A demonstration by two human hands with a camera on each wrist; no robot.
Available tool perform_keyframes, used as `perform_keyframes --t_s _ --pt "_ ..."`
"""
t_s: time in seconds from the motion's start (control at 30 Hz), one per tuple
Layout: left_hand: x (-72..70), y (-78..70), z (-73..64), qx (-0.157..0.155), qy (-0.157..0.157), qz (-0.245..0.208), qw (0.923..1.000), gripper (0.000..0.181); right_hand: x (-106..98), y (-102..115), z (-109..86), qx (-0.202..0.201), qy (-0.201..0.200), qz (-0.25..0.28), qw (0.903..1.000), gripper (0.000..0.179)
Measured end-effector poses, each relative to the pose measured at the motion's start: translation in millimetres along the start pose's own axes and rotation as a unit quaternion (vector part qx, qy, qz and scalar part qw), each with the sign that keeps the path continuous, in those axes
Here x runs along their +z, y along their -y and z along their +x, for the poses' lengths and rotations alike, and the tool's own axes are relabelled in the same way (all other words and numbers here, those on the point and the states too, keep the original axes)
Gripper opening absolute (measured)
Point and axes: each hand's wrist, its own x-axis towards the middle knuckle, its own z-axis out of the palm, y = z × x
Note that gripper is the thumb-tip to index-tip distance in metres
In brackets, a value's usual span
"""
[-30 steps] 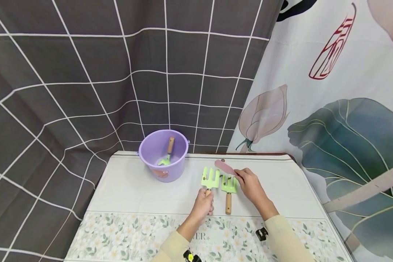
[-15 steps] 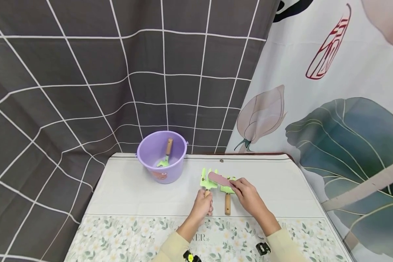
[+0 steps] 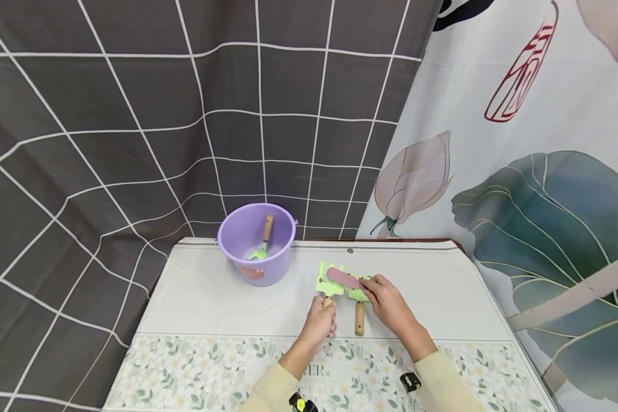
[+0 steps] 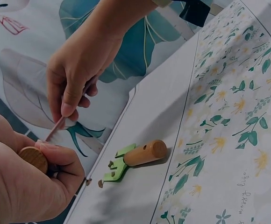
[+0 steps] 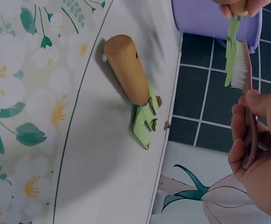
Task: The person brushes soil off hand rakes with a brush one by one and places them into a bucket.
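Pink brush (image 3: 343,278) has moved left: I see the right hand (image 3: 389,301) pinching it, bristles (image 5: 239,70) against the green garden fork (image 3: 332,290) the left hand (image 3: 320,318) grips above the table (image 3: 432,286), where hard strokes might twist the fork loose.

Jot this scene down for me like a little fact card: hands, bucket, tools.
Left hand: grips a green fork by its wooden handle
Right hand: holds a pink brush, white bristles at that fork's green head
Second fork: lies on the table, brown bits at its green end
Bucket: purple, upright, left of both forks, another green tool inside
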Motion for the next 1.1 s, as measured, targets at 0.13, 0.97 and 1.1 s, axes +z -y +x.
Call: perform_keyframes --t_s 0.13,0.97,1.1 --pt "1.8 0.5 -0.9 0.004 -0.001 0.000 1.0000 0.006 0 -2 6.0 0.021 0.000 -0.001 0.9998 0.021" --pt "2.2 0.7 0.8 0.007 0.012 -0.007 0.9999 0.008 0 15 2.2 -0.039 0.027 0.041 0.9980 0.020" --pt "2.8 0.3 0.3 0.009 0.013 0.001 0.9999 0.008 0 15 6.5 -0.049 0.026 0.014 0.9983 0.020"
